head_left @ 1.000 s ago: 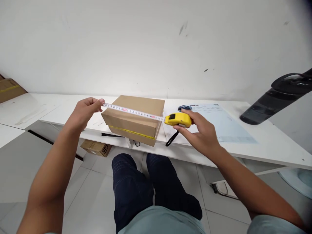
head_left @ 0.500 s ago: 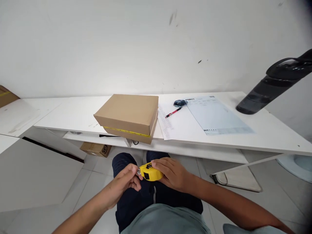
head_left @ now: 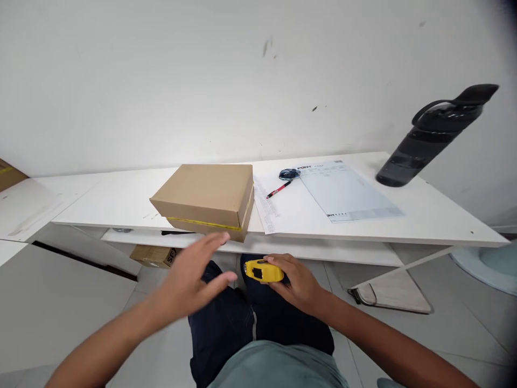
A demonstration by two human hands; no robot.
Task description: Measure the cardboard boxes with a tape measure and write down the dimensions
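Observation:
My right hand point(head_left: 297, 283) is wrapped around a yellow tape measure point(head_left: 264, 271) with a black patch on its side, held above my lap. The metal end of the tape sits at the case's left side. My left hand point(head_left: 196, 277) is in the air to the left of it, slightly blurred, fingers stretched and thumb apart, holding nothing. Just beyond that hand, a closed brown cardboard box point(head_left: 205, 188) rests on the white desk point(head_left: 109, 202), its front corner jutting over the near edge. A yellow line runs along the box's front below the lid.
Right of the box lie a handwritten sheet point(head_left: 264, 207), a red and black pen point(head_left: 279, 189), a dark shiny object point(head_left: 289, 174) and a printed form point(head_left: 347, 191). A black bottle point(head_left: 424, 143) stands at the right. Below is a shelf point(head_left: 323, 251); another carton point(head_left: 151, 255) is on the floor.
My left hand has let go of the tape measure's metal end, opened, and moved left and up toward the box. My right hand still holds the tape measure, slightly farther right. The view has shifted.

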